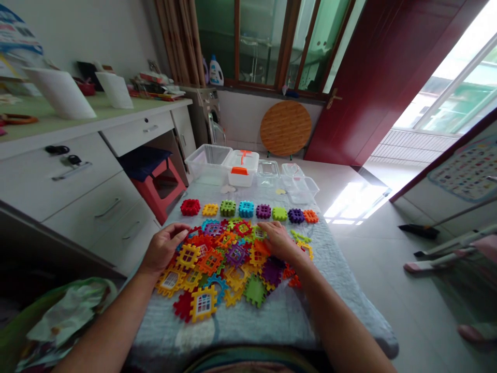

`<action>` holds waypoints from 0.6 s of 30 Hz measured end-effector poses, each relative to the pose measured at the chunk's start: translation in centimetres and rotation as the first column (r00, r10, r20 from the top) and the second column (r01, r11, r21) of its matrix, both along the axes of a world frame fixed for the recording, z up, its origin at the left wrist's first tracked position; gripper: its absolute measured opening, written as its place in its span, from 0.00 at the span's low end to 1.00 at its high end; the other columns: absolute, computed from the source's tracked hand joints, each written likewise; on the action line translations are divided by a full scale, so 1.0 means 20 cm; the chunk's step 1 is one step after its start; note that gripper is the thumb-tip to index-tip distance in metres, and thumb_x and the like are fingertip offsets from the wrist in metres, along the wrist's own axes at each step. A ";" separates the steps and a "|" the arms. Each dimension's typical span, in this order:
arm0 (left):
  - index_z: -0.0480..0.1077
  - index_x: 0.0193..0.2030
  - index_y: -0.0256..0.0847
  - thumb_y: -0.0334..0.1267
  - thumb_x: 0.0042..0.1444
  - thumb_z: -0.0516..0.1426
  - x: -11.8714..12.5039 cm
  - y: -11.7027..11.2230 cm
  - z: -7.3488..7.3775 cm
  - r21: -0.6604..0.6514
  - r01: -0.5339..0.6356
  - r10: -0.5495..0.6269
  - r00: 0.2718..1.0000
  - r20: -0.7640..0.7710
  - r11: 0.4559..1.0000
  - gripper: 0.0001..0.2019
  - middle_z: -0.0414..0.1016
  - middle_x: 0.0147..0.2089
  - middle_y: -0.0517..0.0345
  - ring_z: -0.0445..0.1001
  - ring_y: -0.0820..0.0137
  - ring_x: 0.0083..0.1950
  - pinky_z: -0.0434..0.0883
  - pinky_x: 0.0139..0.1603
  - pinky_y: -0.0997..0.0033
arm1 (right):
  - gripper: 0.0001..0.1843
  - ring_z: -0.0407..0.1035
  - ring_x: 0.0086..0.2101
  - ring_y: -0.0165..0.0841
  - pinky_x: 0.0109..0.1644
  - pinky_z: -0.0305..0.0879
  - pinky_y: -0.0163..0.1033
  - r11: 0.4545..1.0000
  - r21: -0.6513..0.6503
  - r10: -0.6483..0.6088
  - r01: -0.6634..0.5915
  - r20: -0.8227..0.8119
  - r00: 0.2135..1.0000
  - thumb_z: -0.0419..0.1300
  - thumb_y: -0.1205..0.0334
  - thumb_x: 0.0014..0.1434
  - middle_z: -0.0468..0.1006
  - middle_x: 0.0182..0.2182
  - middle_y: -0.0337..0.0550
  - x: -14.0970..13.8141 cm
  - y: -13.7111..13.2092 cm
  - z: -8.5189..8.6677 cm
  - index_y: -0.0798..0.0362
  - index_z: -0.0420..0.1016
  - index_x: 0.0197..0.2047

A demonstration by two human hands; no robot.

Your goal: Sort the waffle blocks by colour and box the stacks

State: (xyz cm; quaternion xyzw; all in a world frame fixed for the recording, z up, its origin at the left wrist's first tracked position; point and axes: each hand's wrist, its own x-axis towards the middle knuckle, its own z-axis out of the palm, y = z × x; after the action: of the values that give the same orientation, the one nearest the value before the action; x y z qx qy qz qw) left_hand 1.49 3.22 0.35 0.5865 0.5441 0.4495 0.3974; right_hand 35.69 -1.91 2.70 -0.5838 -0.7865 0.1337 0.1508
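Left hand [162, 248] curled at a red piece [193, 232], right hand [280, 240] bent over a light-green piece [259, 234], can't tell if either grips; the pile [236, 254] sprawls between them, mid-frame, spilling lower left!

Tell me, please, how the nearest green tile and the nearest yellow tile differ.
The green tile has a solid face, while the yellow tile frames a white lattice window. The green tile lies farther right and a little farther from the camera than the yellow tile. Both are squarish with toothed edges.
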 end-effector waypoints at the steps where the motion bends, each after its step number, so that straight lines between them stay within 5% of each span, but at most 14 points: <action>1: 0.75 0.38 0.39 0.51 0.47 0.61 0.00 0.00 0.00 -0.001 0.001 -0.001 1.000 0.004 1.000 0.17 0.78 0.36 0.55 0.74 0.63 0.39 0.71 0.42 0.67 | 0.32 0.61 0.53 0.40 0.57 0.57 0.44 1.000 -0.003 -0.012 0.012 -0.002 1.000 0.54 0.75 0.52 0.73 0.55 0.46 0.00 0.00 -0.01 0.51 0.66 0.60; 11: 0.75 0.37 0.38 0.51 0.46 0.61 0.01 0.00 0.01 -0.008 0.002 -0.002 1.000 0.022 1.000 0.18 0.78 0.36 0.55 0.75 0.63 0.40 0.71 0.44 0.66 | 0.21 0.67 0.42 0.34 0.48 0.63 0.38 0.993 0.076 -0.069 0.086 -0.203 0.977 0.53 0.73 0.51 0.71 0.41 0.44 0.07 -0.04 0.02 0.51 0.69 0.49; 18: 0.75 0.38 0.38 0.50 0.47 0.61 0.00 0.01 0.00 -0.013 -0.002 0.002 1.000 0.012 1.000 0.18 0.78 0.37 0.55 0.74 0.63 0.40 0.70 0.44 0.67 | 0.16 0.65 0.30 0.32 0.38 0.63 0.37 0.941 0.077 -0.283 0.331 -0.360 0.889 0.52 0.69 0.50 0.70 0.31 0.39 0.20 -0.04 -0.03 0.52 0.72 0.42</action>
State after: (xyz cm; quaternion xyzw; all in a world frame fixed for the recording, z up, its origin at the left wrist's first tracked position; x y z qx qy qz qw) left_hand 1.49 3.35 0.31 0.5807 0.5451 0.4500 0.4040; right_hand 39.64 -2.77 2.08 -0.6568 -0.6529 0.1540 0.3445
